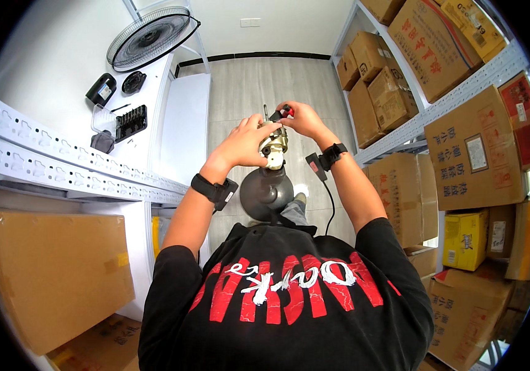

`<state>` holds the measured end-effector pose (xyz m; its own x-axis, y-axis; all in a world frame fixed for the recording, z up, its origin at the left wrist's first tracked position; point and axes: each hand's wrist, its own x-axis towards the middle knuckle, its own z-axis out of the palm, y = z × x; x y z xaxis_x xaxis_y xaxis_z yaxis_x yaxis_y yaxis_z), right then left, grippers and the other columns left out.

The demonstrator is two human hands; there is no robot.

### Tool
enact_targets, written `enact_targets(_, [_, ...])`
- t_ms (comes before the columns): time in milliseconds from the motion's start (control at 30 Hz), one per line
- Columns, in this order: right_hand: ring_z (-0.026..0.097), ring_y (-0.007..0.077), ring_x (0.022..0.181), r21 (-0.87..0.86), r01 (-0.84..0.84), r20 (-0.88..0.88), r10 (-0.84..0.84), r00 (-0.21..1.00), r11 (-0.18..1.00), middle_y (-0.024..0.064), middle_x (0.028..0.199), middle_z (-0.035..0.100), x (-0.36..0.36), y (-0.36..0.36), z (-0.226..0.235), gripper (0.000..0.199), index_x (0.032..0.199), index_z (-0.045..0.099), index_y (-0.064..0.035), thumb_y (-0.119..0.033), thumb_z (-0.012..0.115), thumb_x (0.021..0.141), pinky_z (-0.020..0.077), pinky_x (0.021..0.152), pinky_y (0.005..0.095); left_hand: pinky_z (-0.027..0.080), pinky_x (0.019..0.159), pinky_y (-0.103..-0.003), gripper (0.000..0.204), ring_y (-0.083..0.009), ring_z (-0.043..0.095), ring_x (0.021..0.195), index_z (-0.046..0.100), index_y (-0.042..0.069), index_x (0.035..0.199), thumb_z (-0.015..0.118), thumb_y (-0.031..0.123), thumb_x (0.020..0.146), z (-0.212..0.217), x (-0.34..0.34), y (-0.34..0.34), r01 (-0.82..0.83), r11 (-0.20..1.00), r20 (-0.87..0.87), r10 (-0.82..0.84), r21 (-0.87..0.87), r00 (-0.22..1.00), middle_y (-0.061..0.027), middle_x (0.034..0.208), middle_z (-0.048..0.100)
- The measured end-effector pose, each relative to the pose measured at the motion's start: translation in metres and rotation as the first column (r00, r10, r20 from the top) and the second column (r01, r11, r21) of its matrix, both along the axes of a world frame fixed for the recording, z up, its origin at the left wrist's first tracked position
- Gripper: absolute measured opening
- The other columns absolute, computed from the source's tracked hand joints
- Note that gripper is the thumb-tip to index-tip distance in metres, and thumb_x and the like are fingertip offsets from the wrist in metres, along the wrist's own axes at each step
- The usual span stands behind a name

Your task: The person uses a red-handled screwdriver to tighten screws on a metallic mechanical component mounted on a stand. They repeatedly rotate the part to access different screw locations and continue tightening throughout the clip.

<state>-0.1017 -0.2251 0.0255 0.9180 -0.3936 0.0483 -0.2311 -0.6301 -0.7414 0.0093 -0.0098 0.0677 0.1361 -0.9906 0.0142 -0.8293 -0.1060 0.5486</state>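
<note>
Ahead of my body stands a fan's bare motor, metal-coloured with a thin shaft pointing away from me. It tops a stand with a round dark base. My left hand is closed round the motor's left side, thumb near its close end. Beside the shaft, my right hand grips a small tool with a red-and-black handle. Its fingers wrap the handle, and the tool's exact kind is hard to make out. The tool's dark end lies close to the motor's front and my left fingertips.
On the left white shelf lie a fan guard, a black motor cover, a round black part and an open bit case. Cardboard boxes fill the right racks. Another large box sits low left. A cable hangs by my right forearm.
</note>
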Motion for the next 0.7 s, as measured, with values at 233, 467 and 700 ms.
enact_targets(233, [0.068,0.0228,0.085,0.195,-0.068,-0.032,0.075,0.997,0.978,0.0107,0.092,0.073,-0.01,-0.018,-0.02,0.048,0.132,0.066,-0.0145,-0.014,0.073,0.085,0.0538,0.082,0.0355,0.045,0.105,-0.045,0.091,-0.0383,0.045,0.125,0.049,0.023,0.147,0.084,0.02,0.062,0.009,0.0,-0.005,0.014,0.999,-0.01,-0.014,0.038,1.0,-0.0162,0.129,0.046])
enact_targets(467, [0.061,0.0181,0.078,0.054,0.025,-0.111,-0.019,0.994,0.998,0.0059,0.087,0.068,-0.046,-0.003,0.013,0.043,0.133,0.065,-0.0117,-0.014,0.069,0.09,0.052,0.078,0.033,0.046,0.104,-0.044,0.09,-0.0369,0.045,0.125,0.05,0.024,0.147,0.084,0.019,0.064,0.006,0.001,-0.003,0.006,1.0,-0.014,-0.006,0.02,1.0,-0.0151,0.128,0.046])
enact_targets(700, [0.057,0.0133,0.072,0.194,0.165,0.058,-0.179,0.982,0.967,0.0038,0.079,0.063,-0.076,0.01,0.033,0.03,0.119,0.07,-0.0062,-0.021,0.07,0.092,0.0495,0.07,0.0318,0.045,0.104,-0.044,0.092,-0.0358,0.048,0.123,0.051,0.028,0.147,0.086,0.022,0.062,0.006,0.004,-0.004,0.008,1.0,-0.017,-0.007,0.028,1.0,-0.0136,0.126,0.048])
